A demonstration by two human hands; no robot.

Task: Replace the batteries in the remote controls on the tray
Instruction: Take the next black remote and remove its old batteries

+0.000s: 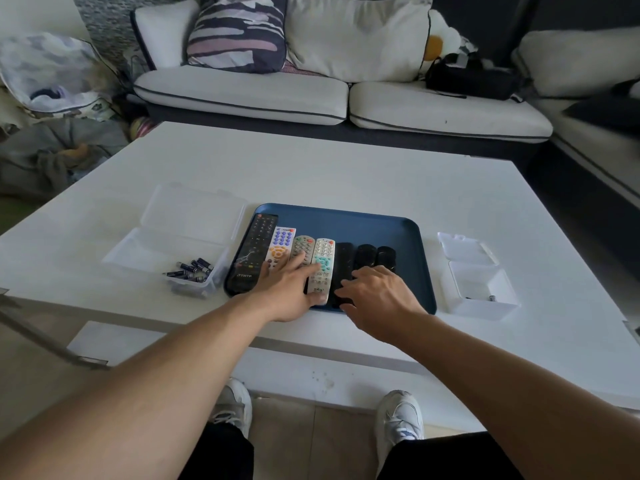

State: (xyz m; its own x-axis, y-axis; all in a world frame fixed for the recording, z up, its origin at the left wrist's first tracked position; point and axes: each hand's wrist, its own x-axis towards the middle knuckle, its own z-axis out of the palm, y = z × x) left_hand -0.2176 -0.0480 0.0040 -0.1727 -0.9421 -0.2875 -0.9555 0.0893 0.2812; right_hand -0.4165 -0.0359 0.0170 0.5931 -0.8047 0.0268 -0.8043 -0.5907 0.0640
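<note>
Under the fingers of both hands: a dark blue rounded plastic tray [381, 230] on a white low table [346, 168], bearing seven remote controls laid side by side, buttons up.

Left hand [287, 289]: fingers spread and nearly straight, lying across the near ends of the white remote with orange and blue buttons [281, 245] and the grey remote [302, 249]; thumb tip against the near end of the silver remote with teal keys [322, 265]. Nothing lifted (likely steadying or choosing a unit).

Right hand [375, 296]: fingers loosely curved, tips on the near end of a slim black remote [343, 265]; whether they grip it cannot be told.

Left of the left fingers: a long black remote [254, 251], then a clear hinged plastic box [180, 237] of loose dark batteries [190, 268], presumably within reach as stock.

Beyond the right fingers: two short glossy black remotes [375, 258]. Well right: a small white lidded box [479, 289], open, contents unclear.

Status: every remote on the tray, no cover off.
</note>
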